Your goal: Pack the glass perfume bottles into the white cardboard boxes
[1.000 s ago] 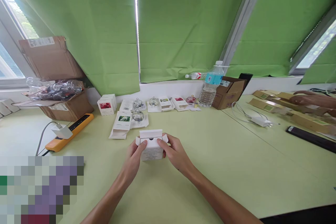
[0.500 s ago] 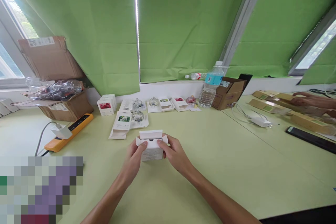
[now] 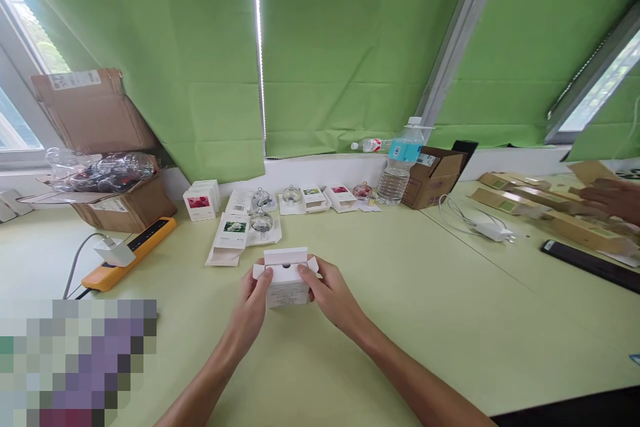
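Note:
A small white cardboard box point(image 3: 287, 292) stands on the table in front of me, its top flap raised at the back and its side flaps folded outward. My left hand point(image 3: 255, 293) grips its left side, thumb at the top edge. On the right side my right hand point(image 3: 327, 288) holds it the same way, thumb by the round notch. What is inside cannot be seen. Beyond it lie an opened white box with a white-flower picture point(image 3: 234, 228) and a clear glass jar with a lid point(image 3: 261, 221) on white card.
Along the wall are white boxes point(image 3: 200, 203), a pink glass jar point(image 3: 362, 191), a water bottle point(image 3: 393, 180) and a carton point(image 3: 434, 177). An orange power strip point(image 3: 150, 243) and an open carton point(image 3: 135, 203) are left. At right, another person's hand point(image 3: 607, 199) is near kraft boxes point(image 3: 590, 230).
My left thumb has slid slightly left along the box's top edge. The box stays in both hands. At right, the other person's hand has moved and a brown cardboard piece now shows beside it.

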Demonstrator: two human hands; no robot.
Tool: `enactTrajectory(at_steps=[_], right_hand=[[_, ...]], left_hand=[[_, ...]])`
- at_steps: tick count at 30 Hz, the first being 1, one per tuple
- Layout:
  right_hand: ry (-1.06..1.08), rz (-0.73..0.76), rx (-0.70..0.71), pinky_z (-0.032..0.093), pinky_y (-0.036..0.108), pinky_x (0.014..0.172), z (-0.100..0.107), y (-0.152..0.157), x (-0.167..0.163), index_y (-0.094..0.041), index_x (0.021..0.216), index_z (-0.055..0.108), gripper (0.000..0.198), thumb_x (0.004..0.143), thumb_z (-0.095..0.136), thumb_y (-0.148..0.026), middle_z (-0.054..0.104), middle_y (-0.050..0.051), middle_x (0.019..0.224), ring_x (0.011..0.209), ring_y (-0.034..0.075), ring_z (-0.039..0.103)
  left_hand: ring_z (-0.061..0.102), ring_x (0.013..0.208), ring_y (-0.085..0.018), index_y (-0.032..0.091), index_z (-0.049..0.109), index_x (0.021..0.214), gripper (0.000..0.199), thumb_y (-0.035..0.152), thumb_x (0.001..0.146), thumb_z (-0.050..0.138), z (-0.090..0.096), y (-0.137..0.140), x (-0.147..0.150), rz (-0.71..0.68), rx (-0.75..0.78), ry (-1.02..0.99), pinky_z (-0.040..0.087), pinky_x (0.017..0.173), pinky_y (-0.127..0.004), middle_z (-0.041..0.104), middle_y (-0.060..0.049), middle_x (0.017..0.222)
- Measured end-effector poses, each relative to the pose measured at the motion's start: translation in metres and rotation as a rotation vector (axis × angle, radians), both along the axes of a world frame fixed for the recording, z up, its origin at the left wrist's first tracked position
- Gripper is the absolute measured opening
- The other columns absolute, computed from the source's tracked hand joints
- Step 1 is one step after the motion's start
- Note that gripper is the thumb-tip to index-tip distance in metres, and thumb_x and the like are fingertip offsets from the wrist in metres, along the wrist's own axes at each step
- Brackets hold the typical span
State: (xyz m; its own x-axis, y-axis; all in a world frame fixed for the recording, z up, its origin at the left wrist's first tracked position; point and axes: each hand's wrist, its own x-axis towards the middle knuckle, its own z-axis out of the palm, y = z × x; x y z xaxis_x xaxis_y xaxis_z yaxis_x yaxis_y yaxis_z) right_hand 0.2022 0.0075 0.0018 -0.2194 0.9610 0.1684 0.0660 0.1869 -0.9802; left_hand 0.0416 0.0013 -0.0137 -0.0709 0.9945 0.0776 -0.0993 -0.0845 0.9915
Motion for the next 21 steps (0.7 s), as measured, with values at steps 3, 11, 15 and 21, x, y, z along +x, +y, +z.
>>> enactTrajectory(at_steps=[3,11,15,21], right_hand=[[-0.025,-0.015,0.001,0.036,0.023,0.054,0.002,-0.002,0.0,-0.018,0.096,0.063,0.035,0.088,0.047,-0.048,0.059,0.002,0.08,0.065,0.013,0.046],[-0.004,-0.018,-0.001,0.036,0.023,0.054,0.004,-0.003,-0.004,-0.019,0.1,0.062,0.037,0.088,0.047,-0.051,0.058,0.001,0.078,0.064,0.013,0.046],[0.026,0.001,-0.005,0.037,0.023,0.056,0.004,-0.003,-0.004,-0.019,0.102,0.062,0.037,0.088,0.047,-0.05,0.059,0.001,0.08,0.067,0.014,0.048],[0.034,-0.009,-0.001,0.033,0.023,0.053,0.004,-0.003,-0.004,-0.018,0.099,0.062,0.035,0.089,0.047,-0.048,0.055,0.0,0.074,0.062,0.012,0.044]], left_hand=[[0.058,0.084,-0.019,0.015,0.063,0.107,0.035,0.042,0.086,0.051,0.007,-0.002,0.0,-0.042,0.04,0.071,0.043,0.072,-0.024,0.068,-0.005,0.096],[0.053,0.069,-0.015,0.016,0.062,0.101,0.028,0.037,0.087,0.049,0.012,0.0,0.001,-0.102,0.138,0.099,0.041,0.063,-0.022,0.065,-0.003,0.083],[0.052,0.067,-0.014,0.017,0.061,0.099,0.025,0.035,0.087,0.048,0.015,0.0,0.001,-0.113,0.113,0.095,0.041,0.061,-0.022,0.063,-0.002,0.08],[0.052,0.068,-0.014,0.018,0.062,0.094,0.022,0.033,0.084,0.05,0.019,-0.002,0.003,-0.091,0.095,0.075,0.04,0.062,-0.022,0.063,-0.001,0.08]])
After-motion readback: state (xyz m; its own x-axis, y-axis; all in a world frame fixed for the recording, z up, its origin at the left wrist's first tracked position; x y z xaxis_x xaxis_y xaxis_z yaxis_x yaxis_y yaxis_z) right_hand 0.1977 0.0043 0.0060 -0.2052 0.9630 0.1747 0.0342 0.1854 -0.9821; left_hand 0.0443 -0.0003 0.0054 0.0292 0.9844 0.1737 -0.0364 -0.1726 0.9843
